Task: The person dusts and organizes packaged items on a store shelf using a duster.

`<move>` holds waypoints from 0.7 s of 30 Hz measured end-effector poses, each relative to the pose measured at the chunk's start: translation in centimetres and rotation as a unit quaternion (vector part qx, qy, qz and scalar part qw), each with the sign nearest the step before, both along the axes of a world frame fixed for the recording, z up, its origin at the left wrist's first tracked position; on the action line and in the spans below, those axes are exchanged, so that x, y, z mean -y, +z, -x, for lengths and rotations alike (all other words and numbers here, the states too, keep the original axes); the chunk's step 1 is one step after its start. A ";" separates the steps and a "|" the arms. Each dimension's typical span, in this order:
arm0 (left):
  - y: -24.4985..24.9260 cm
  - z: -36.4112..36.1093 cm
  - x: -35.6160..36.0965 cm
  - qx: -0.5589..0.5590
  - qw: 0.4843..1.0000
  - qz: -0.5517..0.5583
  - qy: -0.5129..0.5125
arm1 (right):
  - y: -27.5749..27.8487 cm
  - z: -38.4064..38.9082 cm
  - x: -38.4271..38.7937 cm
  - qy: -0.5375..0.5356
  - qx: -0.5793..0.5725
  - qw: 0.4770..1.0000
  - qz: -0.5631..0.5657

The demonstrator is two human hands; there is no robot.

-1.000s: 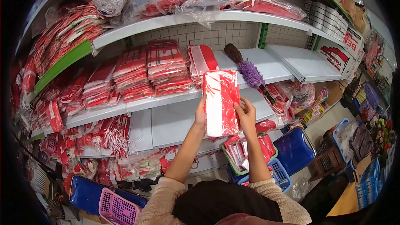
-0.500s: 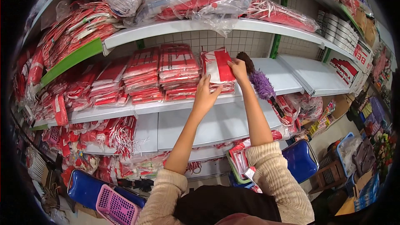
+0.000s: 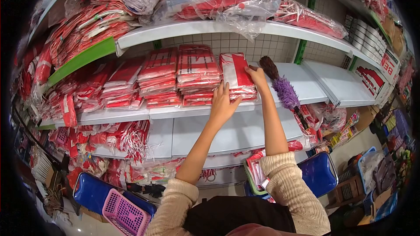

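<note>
On the middle shelf, a red and white plastic-wrapped packet [image 3: 236, 71] lies on top of the rightmost stack. My left hand [image 3: 224, 105] is at the stack's lower left front, fingers apart, fingertips touching its edge. At the packet's upper right edge is my right hand [image 3: 258, 78], its thumb and fingers against the edge; whether they pinch it cannot be made out. Directly left stands a taller stack of red packets [image 3: 197, 72], with another stack [image 3: 157, 76] beyond it.
A purple duster [image 3: 286, 92] rests right of my right hand. Above hangs the edge of the upper shelf [image 3: 192, 29], bearing plastic bags. Below are a pink basket [image 3: 124, 212], a blue stool [image 3: 318, 174] and a green-rimmed basket [image 3: 250, 177].
The view has shifted, so the shelves appear farther right. The top packet now lies flatter on its stack, and my hands have come down a little with it.
</note>
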State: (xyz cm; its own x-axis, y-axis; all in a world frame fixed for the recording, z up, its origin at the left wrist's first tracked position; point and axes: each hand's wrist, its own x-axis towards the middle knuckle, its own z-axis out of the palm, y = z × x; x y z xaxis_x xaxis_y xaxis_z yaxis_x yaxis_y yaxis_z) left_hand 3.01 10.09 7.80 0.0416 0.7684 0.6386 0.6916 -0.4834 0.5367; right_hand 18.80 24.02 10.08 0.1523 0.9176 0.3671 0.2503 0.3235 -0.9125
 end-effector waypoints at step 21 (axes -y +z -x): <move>-11.8 -16.1 12.9 0.195 0.935 0.096 -0.281 | -20.9 -12.3 31.6 -0.209 -0.025 0.977 0.041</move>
